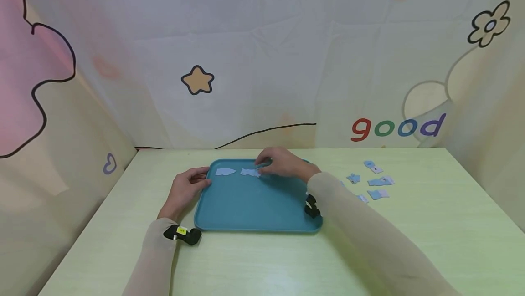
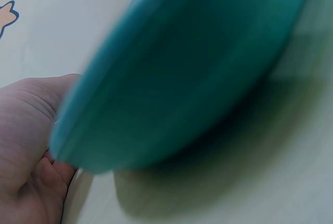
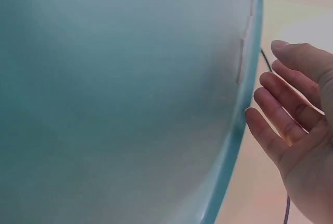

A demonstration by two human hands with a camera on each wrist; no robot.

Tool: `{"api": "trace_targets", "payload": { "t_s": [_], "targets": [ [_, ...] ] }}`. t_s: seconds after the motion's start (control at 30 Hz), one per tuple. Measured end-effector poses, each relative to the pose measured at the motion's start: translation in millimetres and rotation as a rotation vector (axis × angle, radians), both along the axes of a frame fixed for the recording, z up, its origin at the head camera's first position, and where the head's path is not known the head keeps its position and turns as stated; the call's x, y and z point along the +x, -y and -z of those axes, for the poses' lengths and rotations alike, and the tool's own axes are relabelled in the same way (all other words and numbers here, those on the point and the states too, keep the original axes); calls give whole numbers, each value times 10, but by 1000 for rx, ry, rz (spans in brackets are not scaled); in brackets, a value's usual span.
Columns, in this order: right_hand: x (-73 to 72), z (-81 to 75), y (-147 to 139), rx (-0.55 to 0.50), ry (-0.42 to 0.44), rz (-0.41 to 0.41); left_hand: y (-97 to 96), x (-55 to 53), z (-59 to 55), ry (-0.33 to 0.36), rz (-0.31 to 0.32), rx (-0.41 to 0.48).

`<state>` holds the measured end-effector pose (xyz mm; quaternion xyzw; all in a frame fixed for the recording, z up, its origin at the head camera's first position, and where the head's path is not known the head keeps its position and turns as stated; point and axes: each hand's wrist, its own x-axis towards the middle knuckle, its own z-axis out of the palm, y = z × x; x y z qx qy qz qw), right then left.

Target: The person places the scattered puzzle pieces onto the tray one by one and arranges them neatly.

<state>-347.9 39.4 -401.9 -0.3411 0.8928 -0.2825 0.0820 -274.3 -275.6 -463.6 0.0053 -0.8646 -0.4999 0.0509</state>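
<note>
A blue-green tray [image 1: 254,209] rests on the table in the head view. Its left rim is gripped near the far corner by my left hand [image 1: 185,192]; the left wrist view shows the hand [image 2: 26,135] at the tray's edge [image 2: 156,88], partly hidden by it. Two pale blue puzzle-like pieces lie along the tray's far side: a left piece [image 1: 225,171] and a right piece [image 1: 249,172]. Over the right piece hovers my right hand [image 1: 285,164]. In the right wrist view that hand [image 3: 299,104] has loosely bent, separated fingers with nothing between them.
Several more blue and lilac pieces [image 1: 380,181] are scattered on the table right of the tray, some partly behind the right sleeve [image 1: 369,223]. A printed cloth [image 1: 254,82] hangs along the table's back edge. Each wrist carries a small black camera [image 1: 182,234].
</note>
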Motion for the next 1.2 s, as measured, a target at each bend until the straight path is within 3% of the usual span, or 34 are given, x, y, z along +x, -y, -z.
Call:
{"api": "trace_targets", "payload": {
  "t_s": [0.6, 1.2],
  "targets": [
    [250, -133, -471, -276, 20, 81, 0, 15, -2, -7, 12, -11],
    [545, -157, -937, -379, -5, 200, -21, 54, -40, 16, 10, 2]
  ]
}}
